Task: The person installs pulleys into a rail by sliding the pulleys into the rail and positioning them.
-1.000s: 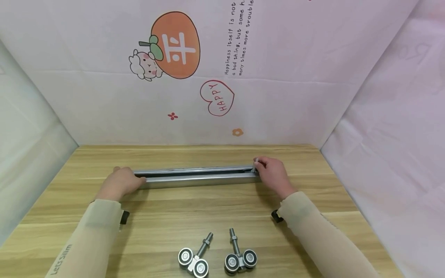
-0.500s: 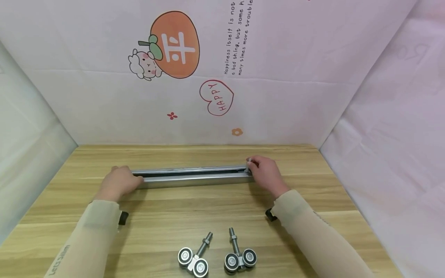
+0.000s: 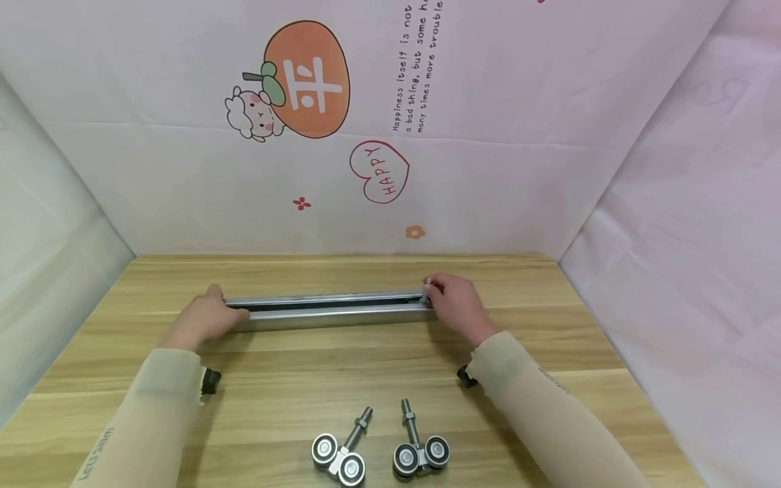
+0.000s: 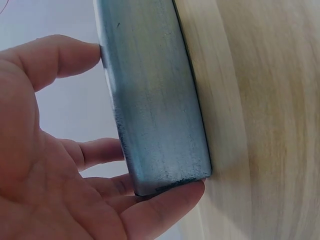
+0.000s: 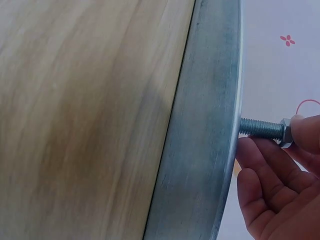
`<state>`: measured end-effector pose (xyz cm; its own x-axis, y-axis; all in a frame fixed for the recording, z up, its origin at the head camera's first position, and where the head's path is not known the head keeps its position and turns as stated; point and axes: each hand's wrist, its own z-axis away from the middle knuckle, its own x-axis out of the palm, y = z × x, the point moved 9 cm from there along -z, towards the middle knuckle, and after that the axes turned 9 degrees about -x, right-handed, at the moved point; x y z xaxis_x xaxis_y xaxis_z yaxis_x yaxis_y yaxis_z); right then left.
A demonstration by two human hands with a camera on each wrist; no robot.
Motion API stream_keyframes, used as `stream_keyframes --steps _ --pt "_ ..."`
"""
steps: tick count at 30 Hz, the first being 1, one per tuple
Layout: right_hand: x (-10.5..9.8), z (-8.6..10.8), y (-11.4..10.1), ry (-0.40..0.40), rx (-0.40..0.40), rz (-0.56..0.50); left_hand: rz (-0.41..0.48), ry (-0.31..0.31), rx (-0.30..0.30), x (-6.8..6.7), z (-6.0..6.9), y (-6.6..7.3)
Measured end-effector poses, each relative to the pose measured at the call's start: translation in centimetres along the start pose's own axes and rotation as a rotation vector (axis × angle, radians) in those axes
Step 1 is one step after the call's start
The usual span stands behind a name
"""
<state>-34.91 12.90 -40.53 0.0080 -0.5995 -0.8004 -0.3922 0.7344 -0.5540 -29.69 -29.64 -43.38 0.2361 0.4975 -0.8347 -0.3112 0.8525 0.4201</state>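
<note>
A silver metal rail (image 3: 335, 318) with a dark slot along its top lies across the wooden table. My left hand (image 3: 204, 318) grips its left end; in the left wrist view a finger of the left hand (image 4: 75, 150) lies under the end of the rail (image 4: 155, 110). At the other end, my right hand (image 3: 457, 303) pinches a bolt standing up from the slot. The right wrist view shows the threaded bolt (image 5: 262, 128) with its nut (image 5: 286, 132) between thumb and fingers of the right hand (image 5: 285, 185), beside the rail (image 5: 200, 125). Its lower part is hidden inside the rail.
Two roller pieces, each with a threaded bolt and round wheels, lie near the table's front edge: one left (image 3: 338, 459), one right (image 3: 421, 455). A printed white cloth (image 3: 488, 190) rises behind the table (image 3: 317, 386), with cloth walls on both sides.
My right hand has moved left with the bolt, along the rail. The rail has shifted slightly left, and my left hand has moved slightly left too, its fingers lying differently at the end.
</note>
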Motion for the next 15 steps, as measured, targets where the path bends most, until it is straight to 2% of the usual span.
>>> stream_keyframes --steps 15 --pt "1.0 -0.6 -1.4 -0.01 -0.027 0.013 0.006 0.001 0.0 0.0 0.4 0.2"
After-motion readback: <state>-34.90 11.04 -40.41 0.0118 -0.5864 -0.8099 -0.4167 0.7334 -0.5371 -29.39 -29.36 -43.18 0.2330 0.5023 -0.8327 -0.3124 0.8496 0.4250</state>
